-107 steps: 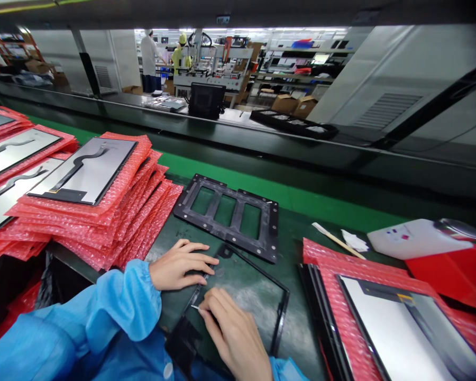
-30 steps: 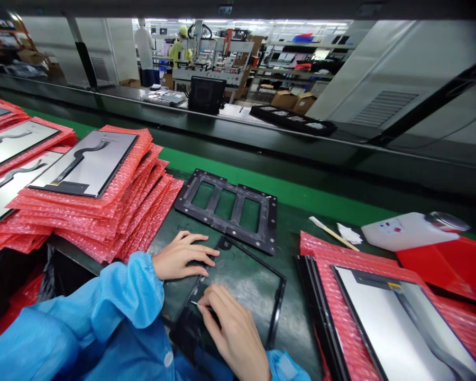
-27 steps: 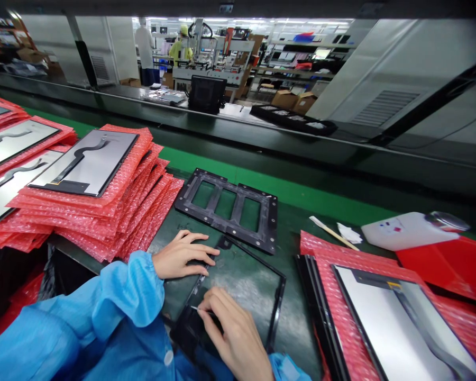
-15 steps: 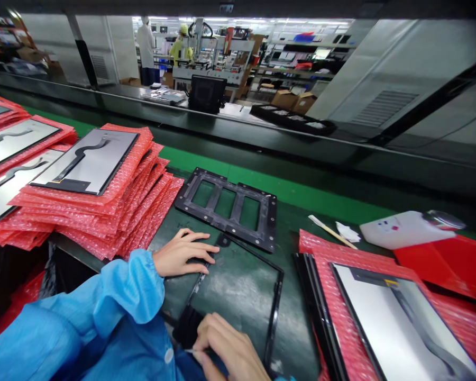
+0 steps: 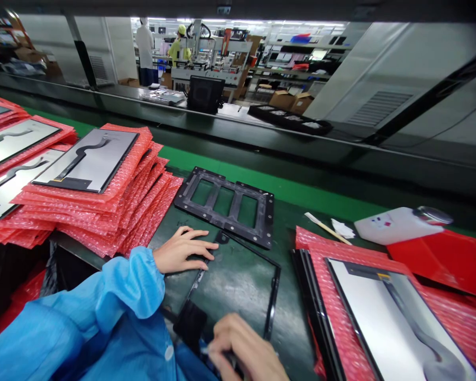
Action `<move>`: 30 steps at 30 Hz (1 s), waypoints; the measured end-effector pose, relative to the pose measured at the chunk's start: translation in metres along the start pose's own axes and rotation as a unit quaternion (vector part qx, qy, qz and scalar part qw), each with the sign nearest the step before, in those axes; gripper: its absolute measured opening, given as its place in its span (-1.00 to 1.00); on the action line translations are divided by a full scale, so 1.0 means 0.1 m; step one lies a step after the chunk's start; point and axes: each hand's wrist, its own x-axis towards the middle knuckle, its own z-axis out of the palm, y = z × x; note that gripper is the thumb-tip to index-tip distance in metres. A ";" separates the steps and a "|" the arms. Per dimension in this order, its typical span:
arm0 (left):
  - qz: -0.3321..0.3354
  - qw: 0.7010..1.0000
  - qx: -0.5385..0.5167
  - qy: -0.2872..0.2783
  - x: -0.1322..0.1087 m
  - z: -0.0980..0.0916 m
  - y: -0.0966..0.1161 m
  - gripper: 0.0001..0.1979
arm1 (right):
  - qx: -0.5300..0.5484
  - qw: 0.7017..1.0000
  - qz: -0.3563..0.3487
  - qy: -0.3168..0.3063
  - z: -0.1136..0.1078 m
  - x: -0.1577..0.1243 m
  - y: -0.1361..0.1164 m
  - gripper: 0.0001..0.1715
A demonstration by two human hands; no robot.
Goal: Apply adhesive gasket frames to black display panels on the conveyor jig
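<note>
1. The black frame (image 5: 272, 301) lies flat on the green table (image 5: 295, 320), between the stack of red bubble wrap (image 5: 143, 211) and the black panels (image 5: 319, 312), just below the black plate (image 5: 235, 207) with its 3 openings.
2. The left hand (image 5: 186, 250) rests across the frame's left rail near the top corner, fingers spread and gripping nothing. The right hand (image 5: 244, 346) works by the near end, thumb and forefinger pinched on a pale sliver (image 5: 203, 350).
3. The frame looks light, and its thin rails would probably bend or twist under a lift at 1 corner. Best hold: 2 opposite long rails, kept level. Its shiny right rail may be slick.
4. The black patch (image 5: 191, 319) at the lower left corner looks thin and soft; I cannot tell whether it is attached.
5. The right hand covers much of the near end, and the picture's lower edge cuts off its wrist. Blur hides what the sliver is. Whether a clear pane fills the frame is uncertain.
</note>
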 end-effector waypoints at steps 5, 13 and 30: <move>-0.004 1.000 -0.002 0.002 0.00 0.00 0.00 -0.71 | -0.101 0.991 0.078 0.038 0.07 0.16 0.21 -0.86; 0.000 1.000 -0.001 0.001 0.00 0.00 -0.01 -0.71 | -0.204 0.975 0.088 0.025 0.30 0.23 0.34 -0.91; 0.004 1.000 0.005 0.005 0.00 0.00 0.00 -0.72 | -0.268 0.962 0.048 0.030 0.37 0.23 0.34 -0.82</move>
